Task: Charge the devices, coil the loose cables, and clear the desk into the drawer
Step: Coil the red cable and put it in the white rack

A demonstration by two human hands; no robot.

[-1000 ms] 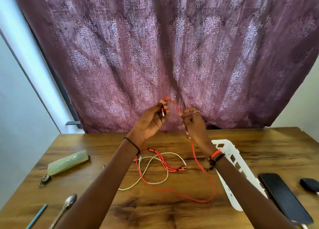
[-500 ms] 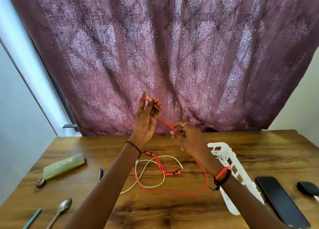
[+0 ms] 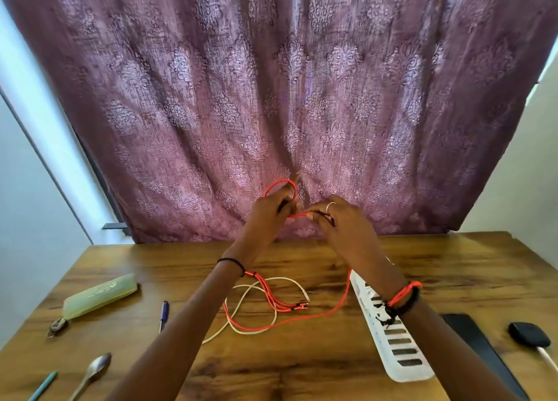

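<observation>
Both my hands are raised above the wooden desk [image 3: 302, 370], in front of the curtain. My left hand [image 3: 271, 213] holds a small loop of the red cable [image 3: 279, 184] wound round its fingers. My right hand [image 3: 338, 219] pinches the same red cable just to the right of that loop. The rest of the red cable [image 3: 302, 317] trails down to the desk, where its several plug ends lie. A white cable [image 3: 265, 280] lies loose under it.
A white slotted tray [image 3: 392, 349] lies under my right forearm. A black phone [image 3: 480, 346] and a black charger plug [image 3: 528, 334] are at the right. At the left lie a pale green case [image 3: 99, 295], a blue pen [image 3: 163, 313], a spoon [image 3: 93, 370] and a teal pen [image 3: 42, 385].
My left hand has dropped slightly and my right hand has risen to meet it. The red cable now forms a small loop round my left fingers, and less of it lies on the desk.
</observation>
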